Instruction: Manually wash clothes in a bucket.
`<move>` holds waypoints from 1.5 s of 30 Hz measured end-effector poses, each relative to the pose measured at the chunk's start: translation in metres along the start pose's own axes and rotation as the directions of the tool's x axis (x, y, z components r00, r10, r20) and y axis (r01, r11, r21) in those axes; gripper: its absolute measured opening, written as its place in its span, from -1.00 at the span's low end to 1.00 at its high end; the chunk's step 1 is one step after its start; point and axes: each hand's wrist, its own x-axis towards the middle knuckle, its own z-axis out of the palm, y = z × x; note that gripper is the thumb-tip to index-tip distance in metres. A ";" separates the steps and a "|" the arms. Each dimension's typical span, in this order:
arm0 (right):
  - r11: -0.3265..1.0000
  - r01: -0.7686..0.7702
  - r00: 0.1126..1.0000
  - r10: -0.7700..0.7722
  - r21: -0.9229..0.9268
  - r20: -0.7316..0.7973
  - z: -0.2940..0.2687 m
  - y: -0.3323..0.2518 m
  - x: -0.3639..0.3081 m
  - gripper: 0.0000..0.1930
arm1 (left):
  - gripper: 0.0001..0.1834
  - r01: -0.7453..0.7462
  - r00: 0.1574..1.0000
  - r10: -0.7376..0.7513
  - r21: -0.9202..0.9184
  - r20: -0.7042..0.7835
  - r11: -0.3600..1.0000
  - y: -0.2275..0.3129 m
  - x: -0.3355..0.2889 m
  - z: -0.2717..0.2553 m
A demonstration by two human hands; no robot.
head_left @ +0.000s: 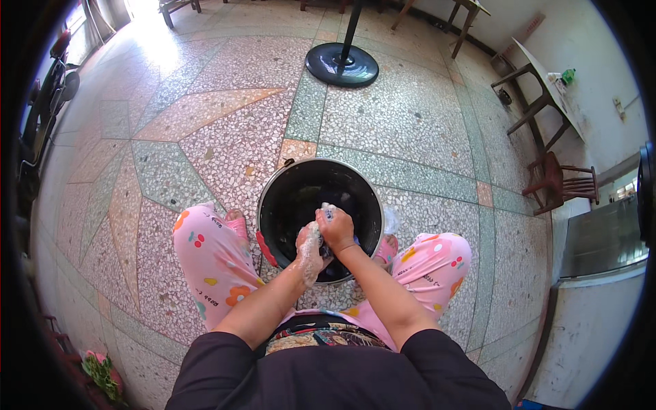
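A round black bucket [279,195] stands on the floor between my knees, its inside dark and hard to make out. Over its near half my two hands come together, closed. Thick white suds cover my left hand [310,244] and run down to the wrist. My right hand [337,229] is wrapped round a wet, sudsy bunched cloth [329,213], bluish where it shows above the fingers. Darker folds hang below, between the palms. My left fingers press against the same bundle, mostly hidden by the suds and the right hand.
Just right of the bucket is a clear plastic item [391,220]. Ahead stands a round black pole base [342,65] on the speckled tile floor. A wooden chair [560,183] and a table [547,89] line the right wall. A parked two-wheeler [44,116] is at far left.
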 end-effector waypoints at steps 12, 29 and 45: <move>0.998 0.058 0.991 -0.054 0.035 -0.120 0.002 0.014 0.001 -0.82 | -0.93 -0.095 0.986 0.131 0.308 -0.101 0.947 0.003 0.005 -0.002; 0.860 -0.154 0.988 0.146 0.486 0.054 -0.029 0.037 0.031 -0.72 | -0.23 -0.431 0.722 0.203 0.660 0.661 -0.615 0.068 -0.058 0.072; 0.895 -0.064 0.980 -0.027 0.442 0.197 -0.002 0.025 -0.001 -0.66 | -0.80 -0.490 0.872 0.489 0.053 0.038 0.870 0.119 0.020 0.002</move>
